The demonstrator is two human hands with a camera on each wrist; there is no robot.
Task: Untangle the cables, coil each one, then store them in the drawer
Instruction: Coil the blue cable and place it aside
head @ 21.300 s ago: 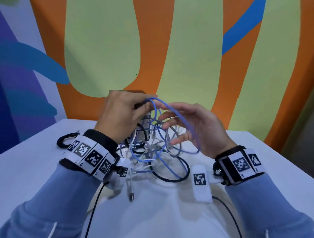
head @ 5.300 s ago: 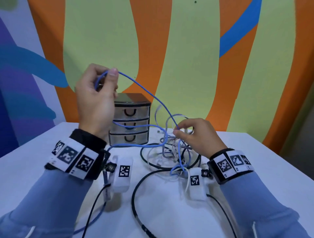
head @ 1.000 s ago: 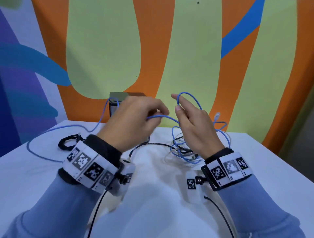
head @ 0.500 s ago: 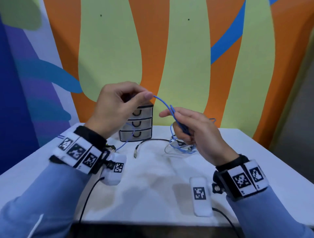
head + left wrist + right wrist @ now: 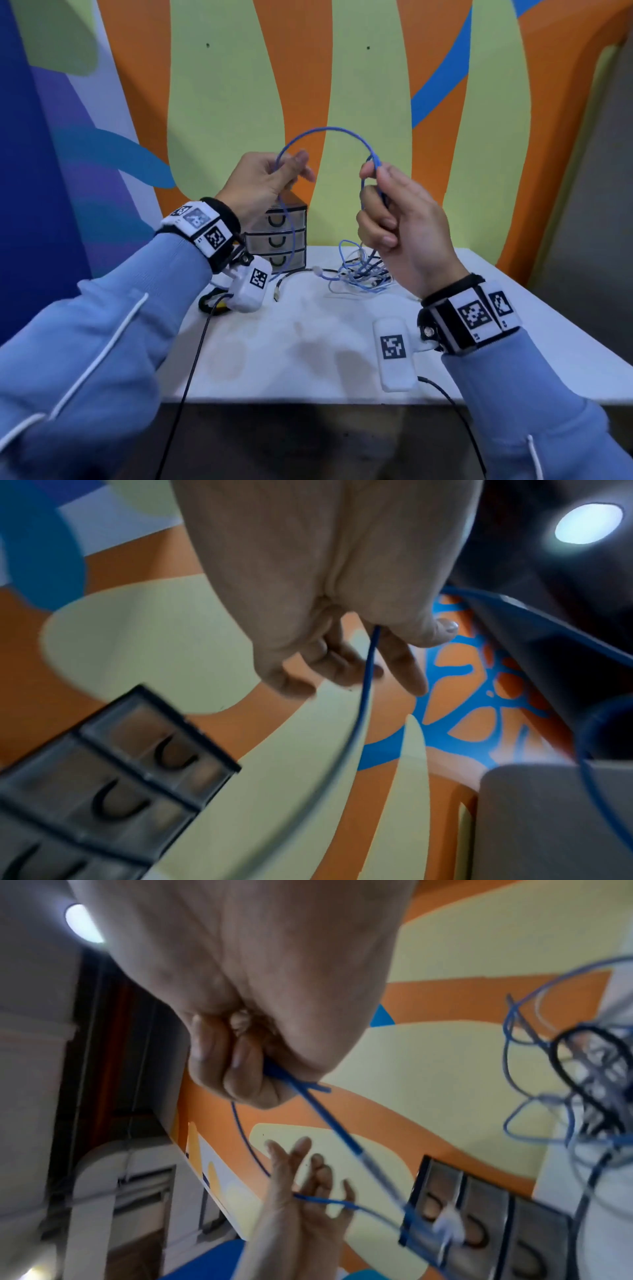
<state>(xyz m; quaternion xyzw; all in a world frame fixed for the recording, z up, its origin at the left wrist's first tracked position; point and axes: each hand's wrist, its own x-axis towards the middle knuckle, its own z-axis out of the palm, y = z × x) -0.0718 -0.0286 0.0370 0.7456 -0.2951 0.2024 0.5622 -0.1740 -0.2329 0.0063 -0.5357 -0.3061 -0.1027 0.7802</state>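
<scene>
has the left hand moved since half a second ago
Yes. The left hand has risen: half a second ago it sat level with the top of the drawer unit; now it is above it, holding the blue cable arched across to the right hand.

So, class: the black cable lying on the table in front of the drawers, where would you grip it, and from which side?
Pinch the black cable just behind its free plug end, coming from above and the near side. That end lies clear of the tangle and drawers, so it likely pulls free.
</scene>
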